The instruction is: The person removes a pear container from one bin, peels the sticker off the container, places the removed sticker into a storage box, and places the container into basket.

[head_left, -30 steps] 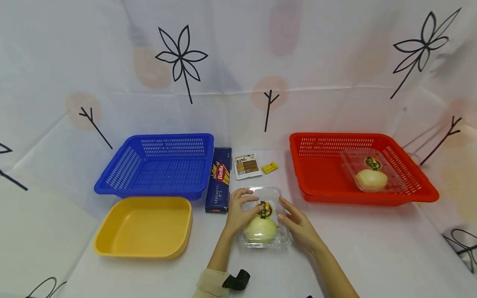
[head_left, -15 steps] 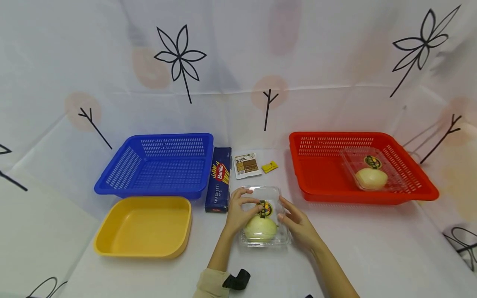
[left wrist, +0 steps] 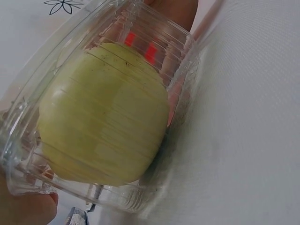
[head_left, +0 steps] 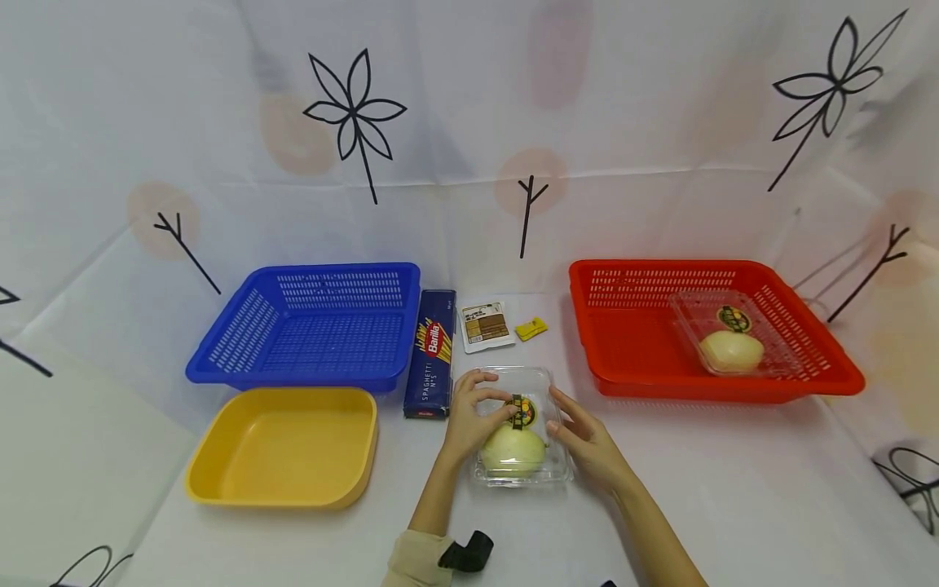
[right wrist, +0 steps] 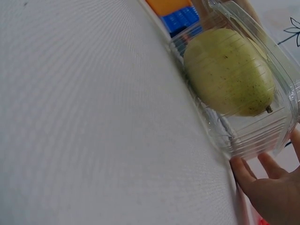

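A clear plastic clamshell box (head_left: 524,379) with a round sticker on its lid lies on the white cloth in front of me. Inside sits one pale green fruit (head_left: 513,453), its small stem showing in the right wrist view. My left hand (head_left: 472,420) grips the box's left side, thumb over the lid by the sticker. On the opposite side, my right hand (head_left: 590,444) holds the box with thumb and fingertips along its edge. The right wrist view shows right fingers (right wrist: 241,173) at the ribbed wall, low by the cloth. The box appears closed.
A similar clamshell box (head_left: 781,342) with a pale fruit lies in the red basket (head_left: 623,390) at right. A blue basket (head_left: 293,379) and yellow tub (head_left: 279,496) stand left. Behind my hands are a Barilla spaghetti box (head_left: 430,359), white sachet (head_left: 487,328) and small yellow packet (head_left: 531,328).
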Demonstrator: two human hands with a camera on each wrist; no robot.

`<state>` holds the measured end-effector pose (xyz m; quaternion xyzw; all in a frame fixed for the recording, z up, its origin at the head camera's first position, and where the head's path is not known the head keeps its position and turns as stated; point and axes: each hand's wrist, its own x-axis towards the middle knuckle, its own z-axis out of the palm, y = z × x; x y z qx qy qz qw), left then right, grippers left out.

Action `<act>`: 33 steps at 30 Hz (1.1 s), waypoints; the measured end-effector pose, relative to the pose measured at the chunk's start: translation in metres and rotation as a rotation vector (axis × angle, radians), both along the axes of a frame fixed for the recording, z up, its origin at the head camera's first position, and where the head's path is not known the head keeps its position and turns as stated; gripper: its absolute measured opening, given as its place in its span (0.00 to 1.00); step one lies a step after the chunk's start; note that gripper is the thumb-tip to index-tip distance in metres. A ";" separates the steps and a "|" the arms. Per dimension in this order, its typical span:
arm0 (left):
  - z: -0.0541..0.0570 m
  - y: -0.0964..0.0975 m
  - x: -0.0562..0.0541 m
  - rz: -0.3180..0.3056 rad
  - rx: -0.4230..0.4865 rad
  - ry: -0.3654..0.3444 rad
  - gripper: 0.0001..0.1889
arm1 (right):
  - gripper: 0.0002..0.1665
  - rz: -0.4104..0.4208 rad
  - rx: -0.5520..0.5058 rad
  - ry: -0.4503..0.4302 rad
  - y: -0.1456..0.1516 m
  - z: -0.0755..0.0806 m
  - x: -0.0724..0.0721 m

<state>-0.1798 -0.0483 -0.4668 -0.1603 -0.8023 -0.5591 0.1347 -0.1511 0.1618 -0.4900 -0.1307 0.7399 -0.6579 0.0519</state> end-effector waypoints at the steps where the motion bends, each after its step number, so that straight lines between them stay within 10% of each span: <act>1: 0.000 0.000 0.000 -0.003 -0.002 0.000 0.10 | 0.35 -0.001 0.001 0.000 0.000 0.000 0.000; 16: 0.010 0.004 -0.002 -0.014 -0.272 -0.066 0.16 | 0.35 0.011 0.001 0.024 0.001 -0.001 0.000; 33: 0.005 0.002 -0.003 -0.008 -0.156 -0.037 0.17 | 0.35 -0.006 0.006 -0.008 0.000 0.001 0.002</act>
